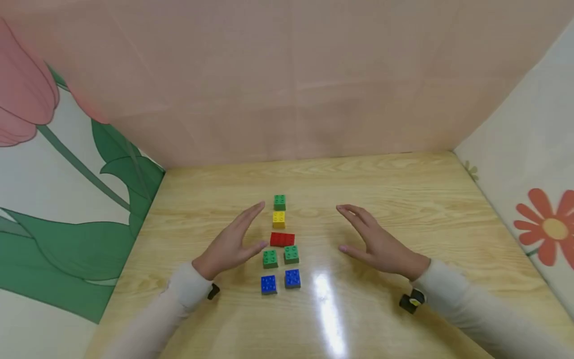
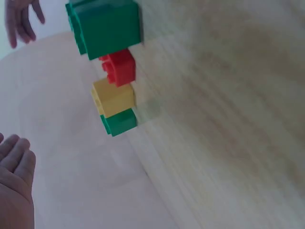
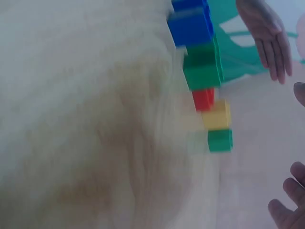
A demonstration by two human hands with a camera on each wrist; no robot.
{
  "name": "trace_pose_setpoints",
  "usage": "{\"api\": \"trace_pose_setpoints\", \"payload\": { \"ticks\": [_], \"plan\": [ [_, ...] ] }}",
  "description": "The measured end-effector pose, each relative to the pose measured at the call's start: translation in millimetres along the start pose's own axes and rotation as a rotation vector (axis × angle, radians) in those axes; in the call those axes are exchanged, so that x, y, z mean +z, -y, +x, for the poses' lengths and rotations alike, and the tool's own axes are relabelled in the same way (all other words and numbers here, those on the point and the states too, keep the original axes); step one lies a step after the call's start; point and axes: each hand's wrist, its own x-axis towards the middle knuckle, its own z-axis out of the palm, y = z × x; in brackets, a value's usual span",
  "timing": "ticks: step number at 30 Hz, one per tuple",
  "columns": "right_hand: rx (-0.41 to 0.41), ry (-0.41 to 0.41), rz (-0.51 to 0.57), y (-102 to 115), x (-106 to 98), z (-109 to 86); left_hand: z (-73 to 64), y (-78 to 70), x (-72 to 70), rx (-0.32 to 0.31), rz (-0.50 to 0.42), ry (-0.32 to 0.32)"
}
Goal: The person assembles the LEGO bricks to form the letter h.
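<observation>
Several toy building bricks stand apart on the wooden table, running away from the person. Farthest is a green brick, then a yellow brick and a longer red brick. Nearer come two green bricks side by side, then two blue bricks. My left hand hovers just left of the row, fingers straight, holding nothing. To the right of the bricks, farther off, my right hand is held with straight fingers and thumb apart, also holding nothing. In the right wrist view the yellow brick appears blurred.
The wooden tabletop meets a pink cloth wall at the back. A panel with tulip leaves borders the left side, and a white panel with a red flower the right. Light glares off the front of the table.
</observation>
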Motion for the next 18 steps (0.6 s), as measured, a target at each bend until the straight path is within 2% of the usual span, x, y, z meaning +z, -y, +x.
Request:
{"api": "trace_pose_setpoints", "payload": {
  "ticks": [5,10,14,18],
  "plan": [
    [-0.015,0.018,0.085,15.2,14.0,-3.0,-15.2,-8.2,3.3,0.006,-0.029,-0.014],
    [-0.035,0.017,0.124,25.6,24.8,-4.2,-26.9,-9.2,8.1,0.013,-0.056,-0.023],
    [-0.063,0.025,0.146,31.0,35.5,-4.4,-33.7,-7.1,13.6,0.003,-0.091,0.005],
    [-0.071,0.054,0.173,33.4,48.2,-4.2,-39.0,-5.2,19.4,-0.041,-0.15,0.04]
  ]
}}
